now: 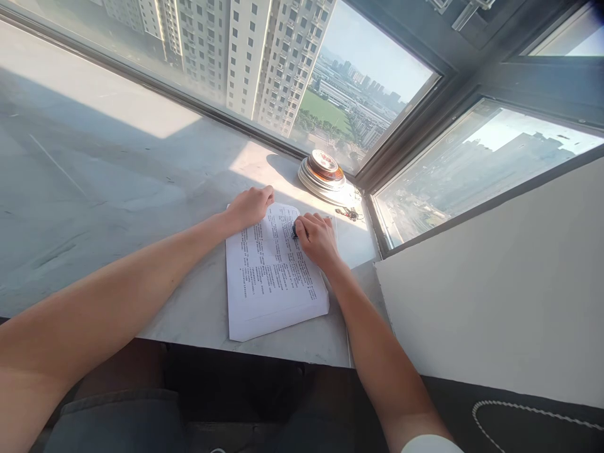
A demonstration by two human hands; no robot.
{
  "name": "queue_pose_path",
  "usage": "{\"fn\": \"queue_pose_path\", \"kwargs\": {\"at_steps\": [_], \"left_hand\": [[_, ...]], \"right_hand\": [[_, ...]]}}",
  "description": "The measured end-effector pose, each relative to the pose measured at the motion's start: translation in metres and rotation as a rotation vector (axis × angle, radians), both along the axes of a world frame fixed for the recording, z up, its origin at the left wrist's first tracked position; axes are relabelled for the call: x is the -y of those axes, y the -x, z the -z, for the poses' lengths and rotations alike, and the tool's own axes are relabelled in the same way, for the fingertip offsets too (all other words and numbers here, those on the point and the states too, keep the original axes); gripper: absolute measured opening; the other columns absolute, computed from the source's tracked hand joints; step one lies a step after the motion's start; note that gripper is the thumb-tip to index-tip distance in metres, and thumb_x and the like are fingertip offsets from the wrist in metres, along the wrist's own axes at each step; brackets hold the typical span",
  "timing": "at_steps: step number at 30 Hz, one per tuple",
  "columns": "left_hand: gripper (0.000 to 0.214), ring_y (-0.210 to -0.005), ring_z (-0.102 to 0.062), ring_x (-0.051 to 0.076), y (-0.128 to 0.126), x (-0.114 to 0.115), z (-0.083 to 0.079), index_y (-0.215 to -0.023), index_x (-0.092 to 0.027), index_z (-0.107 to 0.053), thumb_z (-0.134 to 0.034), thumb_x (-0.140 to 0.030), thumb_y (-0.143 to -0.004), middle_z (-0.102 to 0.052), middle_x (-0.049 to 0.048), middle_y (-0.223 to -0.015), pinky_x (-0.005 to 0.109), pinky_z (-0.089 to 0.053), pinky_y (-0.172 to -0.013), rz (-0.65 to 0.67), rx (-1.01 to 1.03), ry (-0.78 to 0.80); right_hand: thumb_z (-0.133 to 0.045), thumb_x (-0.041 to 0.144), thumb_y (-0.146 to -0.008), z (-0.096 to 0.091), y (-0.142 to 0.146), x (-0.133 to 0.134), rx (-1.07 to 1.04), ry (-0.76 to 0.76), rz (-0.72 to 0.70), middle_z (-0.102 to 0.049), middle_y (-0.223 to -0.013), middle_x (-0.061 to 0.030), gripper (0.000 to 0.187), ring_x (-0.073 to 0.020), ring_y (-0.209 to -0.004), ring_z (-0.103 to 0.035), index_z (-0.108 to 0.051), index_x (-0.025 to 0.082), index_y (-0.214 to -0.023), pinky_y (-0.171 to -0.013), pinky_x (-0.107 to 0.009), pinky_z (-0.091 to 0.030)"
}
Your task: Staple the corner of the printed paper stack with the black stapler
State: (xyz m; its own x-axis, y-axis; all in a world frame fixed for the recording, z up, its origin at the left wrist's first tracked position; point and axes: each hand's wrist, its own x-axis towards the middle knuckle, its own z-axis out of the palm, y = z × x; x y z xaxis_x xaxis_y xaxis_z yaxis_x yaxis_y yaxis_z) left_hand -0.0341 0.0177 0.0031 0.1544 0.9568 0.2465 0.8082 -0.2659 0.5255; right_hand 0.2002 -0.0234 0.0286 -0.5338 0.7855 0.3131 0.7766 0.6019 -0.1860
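Note:
A stack of printed paper sheets [268, 277] lies on the grey windowsill [94, 182]. My left hand [250, 205] rests on the stack's far left corner, fingers curled into a loose fist. My right hand [317, 238] sits on the upper right part of the top page, fingers closed around a small dark object [295, 229] pressed against the paper. What that object is I cannot make out.
A stack of round plates [323, 174] stands by the window corner, with a small bunch of keys [349, 213] beside it. A large window [302, 75] runs along the sill's far edge. A white wall [491, 289] rises to the right.

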Motion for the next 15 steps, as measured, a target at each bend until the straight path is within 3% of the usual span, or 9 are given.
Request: {"fn": "queue_pose_path", "kwargs": {"at_steps": [15], "left_hand": [[0.023,-0.069,-0.059,0.02,-0.0004,0.0017,-0.0018,-0.105,-0.018,-0.065,-0.044,-0.028,-0.105,-0.07,0.0091,-0.084,0.033,-0.04,-0.064,-0.004,0.033,0.01]], "right_hand": [[-0.03,0.037,-0.111,0.0019,0.0045,0.0017,-0.008,-0.03,0.046,-0.06,-0.083,-0.0034,0.04,-0.0191,-0.081,-0.05,-0.05,0.021,-0.08,-0.083,-0.037,-0.031]]}}
